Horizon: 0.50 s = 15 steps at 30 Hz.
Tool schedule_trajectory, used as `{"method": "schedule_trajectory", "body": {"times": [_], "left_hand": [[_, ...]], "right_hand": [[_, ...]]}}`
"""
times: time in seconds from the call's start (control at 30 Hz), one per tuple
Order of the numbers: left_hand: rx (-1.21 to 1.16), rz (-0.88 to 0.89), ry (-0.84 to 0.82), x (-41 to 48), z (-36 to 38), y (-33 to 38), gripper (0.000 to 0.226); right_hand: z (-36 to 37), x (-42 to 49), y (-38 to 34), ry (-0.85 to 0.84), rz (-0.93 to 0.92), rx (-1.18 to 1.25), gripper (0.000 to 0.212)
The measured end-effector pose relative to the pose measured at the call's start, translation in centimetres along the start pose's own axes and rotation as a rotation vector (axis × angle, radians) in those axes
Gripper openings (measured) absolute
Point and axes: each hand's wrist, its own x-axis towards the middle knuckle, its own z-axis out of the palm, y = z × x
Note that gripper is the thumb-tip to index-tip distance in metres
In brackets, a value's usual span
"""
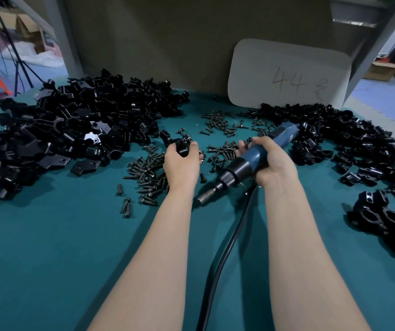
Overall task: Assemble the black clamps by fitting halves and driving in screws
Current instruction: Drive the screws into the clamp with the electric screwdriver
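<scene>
One clamp half (182, 147) gripped in left hand (181, 163)

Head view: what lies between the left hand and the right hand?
Seen in the head view: loose screws lie scattered on the teal table cover between the left hand and the right hand.
</scene>
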Motion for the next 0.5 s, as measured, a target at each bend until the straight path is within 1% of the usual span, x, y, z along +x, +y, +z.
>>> {"method": "schedule_trajectory", "body": {"times": [0.13,0.23,0.33,0.4,0.5], "left_hand": [[0.002,-0.001,0.004,-0.05,-0.01,0.13,0.019],[0.025,-0.004,-0.001,-0.03,-0.02,0.13,0.015],[0.078,0.02,-0.01,-0.09,-0.03,0.13,0.011],[0.123,0.038,-0.019,-0.15,-0.07,0.1,0.008],[0.166,0.051,-0.015,-0.17,-0.07,0.16,0.018]], "right_hand": [[-0.02,0.06,0.01,-0.015,-0.001,-0.089,0.011],[-0.27,0.02,-0.27,-0.034,0.014,-0.122,0.018],[-0.23,-0.36,-0.29,-0.072,0.024,-0.046,0.021],[-0.12,-0.55,-0.38,-0.036,-0.004,0.039,0.021],[-0.05,-0.69,-0.87,0.041,-0.091,0.176,0.028]]}}
